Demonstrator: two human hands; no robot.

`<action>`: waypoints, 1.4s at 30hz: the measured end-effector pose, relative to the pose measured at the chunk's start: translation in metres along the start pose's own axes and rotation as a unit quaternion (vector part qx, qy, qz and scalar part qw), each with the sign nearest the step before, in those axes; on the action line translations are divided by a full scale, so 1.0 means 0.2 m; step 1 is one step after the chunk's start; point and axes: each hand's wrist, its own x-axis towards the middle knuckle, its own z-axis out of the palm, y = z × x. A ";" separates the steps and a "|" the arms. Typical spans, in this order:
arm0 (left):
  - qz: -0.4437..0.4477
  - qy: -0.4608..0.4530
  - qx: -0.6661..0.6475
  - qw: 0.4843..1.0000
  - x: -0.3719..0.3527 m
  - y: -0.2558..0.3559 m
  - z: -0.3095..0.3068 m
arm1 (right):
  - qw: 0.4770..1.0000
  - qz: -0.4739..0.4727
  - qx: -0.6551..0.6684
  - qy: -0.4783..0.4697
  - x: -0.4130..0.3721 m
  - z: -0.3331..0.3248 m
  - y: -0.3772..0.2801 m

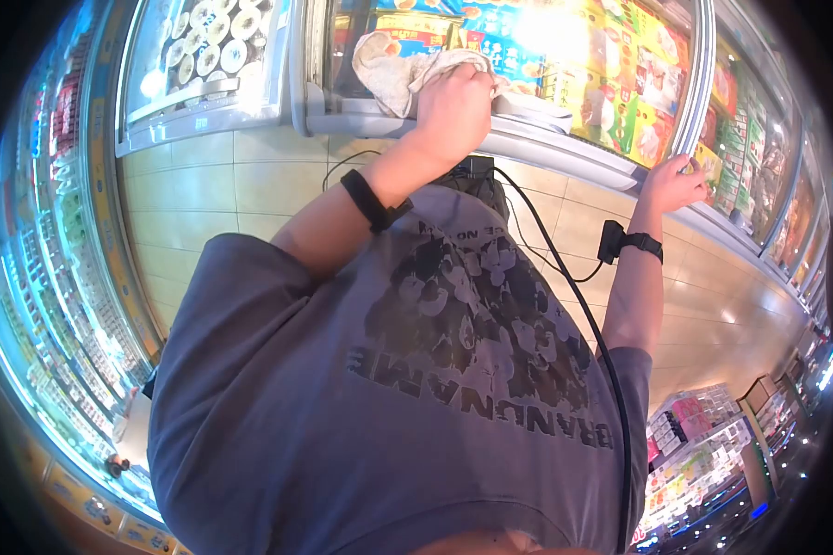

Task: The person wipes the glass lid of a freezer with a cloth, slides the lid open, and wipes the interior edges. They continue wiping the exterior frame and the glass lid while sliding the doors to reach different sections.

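Note:
A pale, crumpled cloth is bunched under my left hand, whose fingers are closed around it at the near edge of a chest freezer. Some of the cloth spreads to the left over the freezer's rim. Over to the right, my right hand has its fingers curled at the lower end of the lid's metal frame. Through the glass show colourful food packages, yellow, blue, red and green. Dark bands circle both wrists.
Another freezer with round white-lidded tubs stands at the left. Lit shelves line the far left. A black cable runs down my front. Tiled floor lies between me and the freezers. A product display stands at lower right.

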 end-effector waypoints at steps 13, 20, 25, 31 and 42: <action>0.025 -0.010 0.056 0.998 -0.08 0.01 0.01 | 1.000 -0.005 -0.002 0.026 0.01 0.03 0.02; 0.028 -0.009 -0.018 0.999 -0.02 -0.03 0.02 | 1.000 0.003 -0.003 0.016 0.00 0.01 0.02; 0.037 -0.060 -0.045 0.997 0.07 -0.04 -0.05 | 1.000 0.005 0.002 0.015 0.00 0.01 0.02; 0.056 -0.028 -0.025 0.998 -0.04 -0.03 0.01 | 1.000 0.003 0.007 0.027 0.00 0.03 0.03; 0.062 0.022 -0.107 0.992 0.07 -0.07 -0.01 | 0.999 0.027 -0.001 0.020 -0.02 0.01 0.02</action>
